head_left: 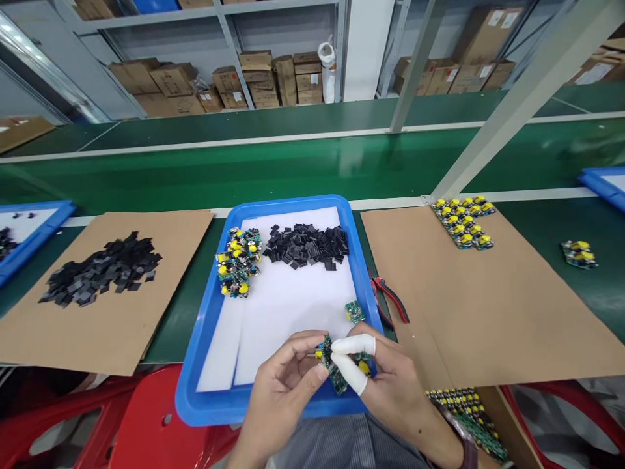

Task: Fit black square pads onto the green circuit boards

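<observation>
My left hand (286, 378) and my right hand (390, 384) meet over the near edge of a blue tray (208, 326). Both pinch a small green circuit board (334, 374) with yellow parts. Two fingers of my right hand wear white finger cots. A second small green board (355, 312) lies loose on the tray's white liner. At the tray's far side sit a heap of circuit boards with yellow parts (237, 262) and a pile of small black squares (307, 245).
Red-handled cutters (390, 301) lie right of the tray. Brown cardboard sheets flank it: the left (161, 312) holds black squares (100, 268), the right (488, 312) holds rows of boards (463, 221). More boards (579, 253) lie far right. Red chairs (146, 423) stand below.
</observation>
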Available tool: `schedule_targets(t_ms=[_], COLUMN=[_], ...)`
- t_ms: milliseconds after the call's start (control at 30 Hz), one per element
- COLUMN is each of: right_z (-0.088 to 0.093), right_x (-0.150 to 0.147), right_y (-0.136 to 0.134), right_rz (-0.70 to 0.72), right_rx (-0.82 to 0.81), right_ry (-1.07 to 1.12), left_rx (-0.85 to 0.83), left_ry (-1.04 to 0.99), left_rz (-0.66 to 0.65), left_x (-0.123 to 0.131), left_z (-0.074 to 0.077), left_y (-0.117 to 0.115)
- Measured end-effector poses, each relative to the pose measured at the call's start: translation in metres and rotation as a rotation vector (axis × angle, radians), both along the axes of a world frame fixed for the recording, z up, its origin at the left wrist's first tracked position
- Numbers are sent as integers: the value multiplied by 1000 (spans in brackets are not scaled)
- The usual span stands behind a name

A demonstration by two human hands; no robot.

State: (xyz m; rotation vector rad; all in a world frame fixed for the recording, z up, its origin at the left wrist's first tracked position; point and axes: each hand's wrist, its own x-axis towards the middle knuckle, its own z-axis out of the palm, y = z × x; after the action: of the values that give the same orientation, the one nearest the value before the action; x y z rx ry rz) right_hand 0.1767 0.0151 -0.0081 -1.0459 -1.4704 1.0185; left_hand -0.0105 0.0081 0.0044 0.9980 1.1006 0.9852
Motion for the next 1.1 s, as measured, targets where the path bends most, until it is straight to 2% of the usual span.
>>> schedule_targets(t_ms=[167,367,433,600,833,1100], right_z=[-5,-3,-1,1,-10,-2], right_x=[-4,-3,-1,-1,-6,-4], right_y=[-2,-1,0,0,-7,-5], right_rz=[-29,34,57,27,-68,-46], right_rx=[-164,-313,-293,-89,-119,-60], right_ry=[46,140,147,100,106,39], left_rx=[44,37,40,59,63,61], left_ry=[0,-13,-19,-6,-20,1], left_rz=[-20,-12,-6,5,-19,-9], left_x=[-1,-1,-1,-1,0,-2], left_z=[-7,-2,-1,-2,-2,-6], left_y=[-1,0,0,0,2,-2])
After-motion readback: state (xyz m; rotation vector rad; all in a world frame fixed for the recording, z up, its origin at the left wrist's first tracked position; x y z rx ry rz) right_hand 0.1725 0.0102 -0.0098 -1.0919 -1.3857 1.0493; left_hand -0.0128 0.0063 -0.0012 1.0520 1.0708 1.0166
